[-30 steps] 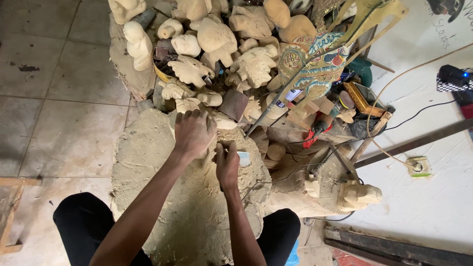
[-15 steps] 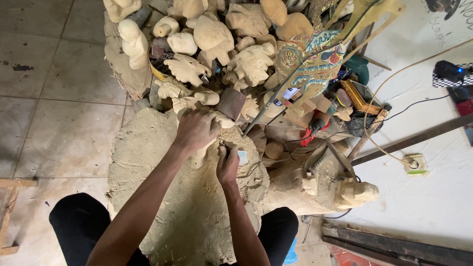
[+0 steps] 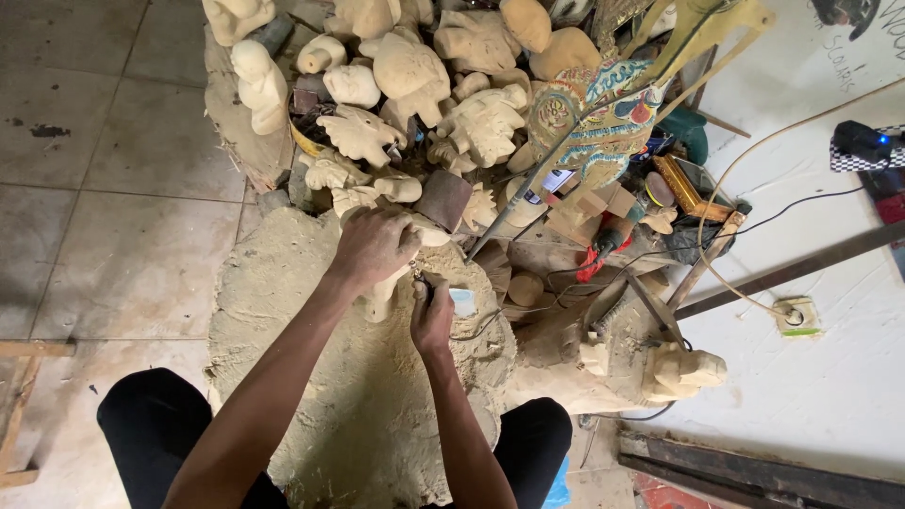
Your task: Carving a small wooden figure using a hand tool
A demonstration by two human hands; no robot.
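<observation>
The left hand [image 3: 374,247] is gripping a pale wooden carving [image 3: 385,294], its fingers curled over the top and holding it down on a dusty cloth [image 3: 283,292] spread over the floor. Just right of it, the right hand [image 3: 432,316] is closing its fingers round a small tool [image 3: 459,302], whose tip is meeting the carving's right side. A pile of unpainted figures [image 3: 405,71] is lying on the far side. A painted puppet [image 3: 603,118] is leaning to the far right, with a carved animal [image 3: 683,370] sitting near right.
</observation>
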